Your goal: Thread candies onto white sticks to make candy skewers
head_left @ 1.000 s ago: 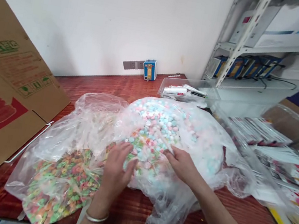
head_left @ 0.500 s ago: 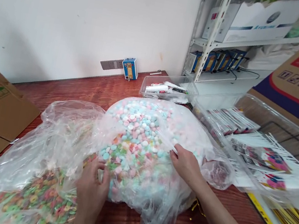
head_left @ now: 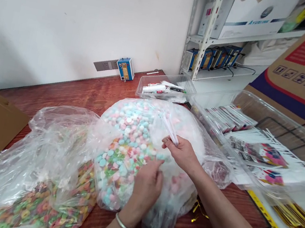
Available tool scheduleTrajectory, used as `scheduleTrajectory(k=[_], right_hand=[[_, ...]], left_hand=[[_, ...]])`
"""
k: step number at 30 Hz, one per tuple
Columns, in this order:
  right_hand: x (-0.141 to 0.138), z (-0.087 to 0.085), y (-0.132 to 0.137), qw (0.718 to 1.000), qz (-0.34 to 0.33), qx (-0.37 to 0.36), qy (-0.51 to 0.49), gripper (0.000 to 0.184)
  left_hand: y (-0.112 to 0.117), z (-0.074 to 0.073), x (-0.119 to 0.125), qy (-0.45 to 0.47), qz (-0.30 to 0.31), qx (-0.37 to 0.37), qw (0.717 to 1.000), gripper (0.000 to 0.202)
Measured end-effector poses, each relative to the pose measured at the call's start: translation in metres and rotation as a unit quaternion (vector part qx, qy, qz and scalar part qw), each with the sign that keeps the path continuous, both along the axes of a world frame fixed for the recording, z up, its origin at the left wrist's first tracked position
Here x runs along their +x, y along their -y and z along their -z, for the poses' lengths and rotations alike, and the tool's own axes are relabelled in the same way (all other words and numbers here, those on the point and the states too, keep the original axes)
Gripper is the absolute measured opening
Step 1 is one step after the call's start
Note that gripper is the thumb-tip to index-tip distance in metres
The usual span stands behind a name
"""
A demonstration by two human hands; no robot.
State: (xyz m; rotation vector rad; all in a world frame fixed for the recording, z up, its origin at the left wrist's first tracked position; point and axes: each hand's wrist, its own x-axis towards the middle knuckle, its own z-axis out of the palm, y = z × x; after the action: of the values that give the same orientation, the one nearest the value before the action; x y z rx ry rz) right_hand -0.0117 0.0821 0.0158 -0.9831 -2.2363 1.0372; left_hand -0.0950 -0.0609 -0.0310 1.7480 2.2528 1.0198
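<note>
Several thin white sticks point(head_left: 171, 130) sit pinched in the right hand point(head_left: 183, 154); I cannot tell whether the left hand point(head_left: 147, 185), palm hidden, grips anything.

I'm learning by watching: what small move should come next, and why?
Perhaps raise the left hand to the thin white sticks: the right hand grips them over the translucent plastic bag of round pastel pieces, and the left is close by.

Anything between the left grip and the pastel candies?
Nothing solid shows between the left grip and the pastel candies. Cloudy plastic film covers some on that grip's right; whether film also lies directly beneath, I can't tell. The right grip, pinching thin white sticks, is up and right.
</note>
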Motion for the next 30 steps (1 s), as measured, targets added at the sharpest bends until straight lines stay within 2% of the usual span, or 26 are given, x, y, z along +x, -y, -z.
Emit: scheduleTrajectory(k=[2,4,6,8,10,12,14,16,17,18,19,20,21,22,25,27,28,30], right_hand=[[0.013,0.010,-0.007,0.999,0.039,0.021,0.027,0.029],[0.023,0.017,-0.014,0.996,0.065,0.040,0.056,0.024],[0.029,0.021,-0.017,0.993,0.071,0.050,0.076,0.021],[0.030,0.018,-0.014,0.993,0.062,0.054,0.079,0.021],[0.026,0.011,-0.005,0.995,0.040,0.053,0.069,0.022],[0.018,0.001,0.006,0.998,-0.012,0.038,0.057,0.023],[0.007,-0.008,0.017,0.993,-0.100,-0.002,0.058,0.024],[-0.006,-0.012,0.023,0.973,-0.207,-0.065,0.073,0.026],[-0.013,-0.011,0.024,0.958,-0.256,-0.100,0.083,0.027],[-0.021,-0.009,0.024,0.941,-0.296,-0.133,0.093,0.027],[-0.029,-0.006,0.022,0.926,-0.326,-0.161,0.100,0.024],[-0.038,-0.002,0.020,0.914,-0.346,-0.184,0.105,0.022],[-0.047,0.002,0.016,0.907,-0.355,-0.201,0.105,0.021],[-0.057,0.005,0.012,0.904,-0.356,-0.212,0.102,0.023],[-0.089,0.013,-0.006,0.919,-0.320,-0.218,0.079,0.031],[-0.110,0.015,-0.019,0.939,-0.271,-0.203,0.064,0.033],[-0.120,0.014,-0.025,0.948,-0.246,-0.191,0.059,0.034],[-0.133,0.011,-0.033,0.965,-0.199,-0.159,0.055,0.032]], left_hand=[[0.018,-0.013,-0.027,-0.015,-0.072,0.041,0.996,0.040],[0.044,-0.028,-0.061,-0.107,-0.172,0.038,0.979,0.033],[0.075,-0.037,-0.098,-0.221,-0.294,-0.015,0.930,0.025],[0.107,-0.039,-0.126,-0.302,-0.366,-0.094,0.875,0.019],[0.131,-0.038,-0.140,-0.319,-0.370,-0.154,0.859,0.018],[0.143,-0.040,-0.135,-0.298,-0.355,-0.166,0.870,0.014],[0.141,-0.049,-0.113,-0.268,-0.361,-0.079,0.890,0.020],[0.131,-0.062,-0.084,-0.241,-0.363,0.093,0.895,0.039],[0.124,-0.068,-0.069,-0.234,-0.331,0.180,0.896,0.043],[0.115,-0.072,-0.056,-0.199,-0.269,0.223,0.916,0.045],[0.106,-0.072,-0.047,-0.157,-0.171,0.226,0.946,0.044],[0.097,-0.070,-0.040,-0.122,-0.068,0.185,0.973,0.044],[0.088,-0.064,-0.038,-0.107,-0.016,0.130,0.986,0.044],[0.079,-0.056,-0.040,-0.110,-0.010,0.078,0.991,0.043],[0.062,-0.021,-0.060,-0.174,-0.125,0.006,0.977,0.050],[0.062,0.000,-0.078,-0.166,-0.204,-0.032,0.964,0.063],[0.064,0.009,-0.086,-0.157,-0.231,-0.051,0.959,0.066],[0.073,0.017,-0.096,-0.138,-0.246,-0.083,0.956,0.068]])
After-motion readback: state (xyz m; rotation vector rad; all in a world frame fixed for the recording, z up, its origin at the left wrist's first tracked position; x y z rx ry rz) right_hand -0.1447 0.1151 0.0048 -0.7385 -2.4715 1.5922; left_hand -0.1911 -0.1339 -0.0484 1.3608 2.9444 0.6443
